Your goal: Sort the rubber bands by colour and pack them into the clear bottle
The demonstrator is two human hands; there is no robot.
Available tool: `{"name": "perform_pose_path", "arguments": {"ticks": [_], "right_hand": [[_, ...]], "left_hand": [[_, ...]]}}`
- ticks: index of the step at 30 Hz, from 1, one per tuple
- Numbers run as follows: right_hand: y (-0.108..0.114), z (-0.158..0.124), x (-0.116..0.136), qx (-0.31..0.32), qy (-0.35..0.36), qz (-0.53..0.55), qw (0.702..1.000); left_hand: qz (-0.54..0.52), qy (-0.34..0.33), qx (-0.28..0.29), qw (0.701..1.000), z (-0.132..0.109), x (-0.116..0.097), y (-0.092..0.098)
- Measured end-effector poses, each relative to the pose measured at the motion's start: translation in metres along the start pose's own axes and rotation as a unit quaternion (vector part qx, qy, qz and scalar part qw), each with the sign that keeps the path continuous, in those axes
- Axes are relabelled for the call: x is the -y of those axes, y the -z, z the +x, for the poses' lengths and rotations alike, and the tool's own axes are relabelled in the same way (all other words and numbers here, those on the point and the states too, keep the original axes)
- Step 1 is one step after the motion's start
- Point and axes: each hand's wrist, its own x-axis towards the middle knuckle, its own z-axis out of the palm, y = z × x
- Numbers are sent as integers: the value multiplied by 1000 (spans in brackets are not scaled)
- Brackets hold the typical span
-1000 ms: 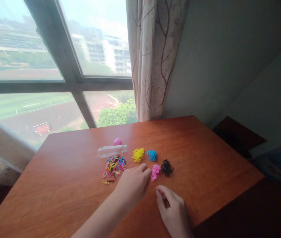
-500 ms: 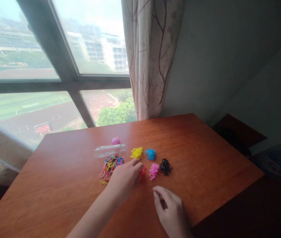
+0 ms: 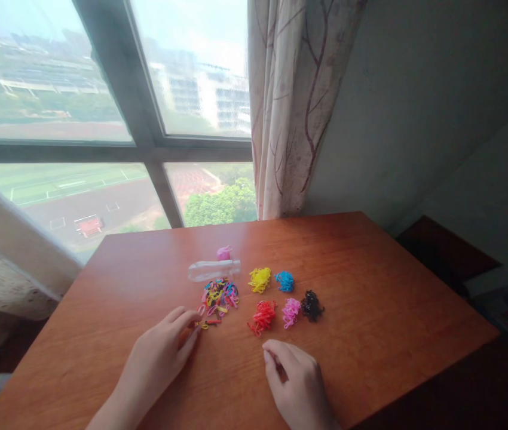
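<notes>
On the wooden table (image 3: 370, 280) lie small rubber bands: a mixed-colour heap (image 3: 219, 294), and separate yellow (image 3: 259, 279), blue (image 3: 285, 280), red (image 3: 263, 316), pink (image 3: 290, 312) and black (image 3: 312, 305) piles. A clear plastic bottle (image 3: 213, 270) lies on its side behind the mixed heap, with a pink cap (image 3: 224, 252) beyond it. My left hand (image 3: 159, 352) lies flat with fingers stretched, its fingertips touching the loose bands at the near edge of the mixed heap. My right hand (image 3: 296, 382) rests below the red pile with thumb and fingers pinched together; what they hold is hidden.
A large window with a dark frame (image 3: 146, 149) stands behind the table. A patterned curtain (image 3: 294, 107) hangs at the table's far edge. A dark piece of furniture (image 3: 446, 251) sits right of the table by the grey wall.
My left hand has moved left from the red and pink piles to the near edge of the mixed heap, uncovering the red pile. The right hand has stayed pinched.
</notes>
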Motion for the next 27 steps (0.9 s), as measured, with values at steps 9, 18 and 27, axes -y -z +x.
{"name": "perform_pose_path", "arguments": {"ticks": [9,18,27], "right_hand": [[-17,21,22,37,14,-9,999],[-35,34,44,66,27,-30,997],[-40,25,41,80,23,-26,996]], "left_hand": [[-20,29,11,999,-6,7,-6],[-41,26,18,999,-4,11,-8],[-58,2,-1,998,-7,8,-10]]}}
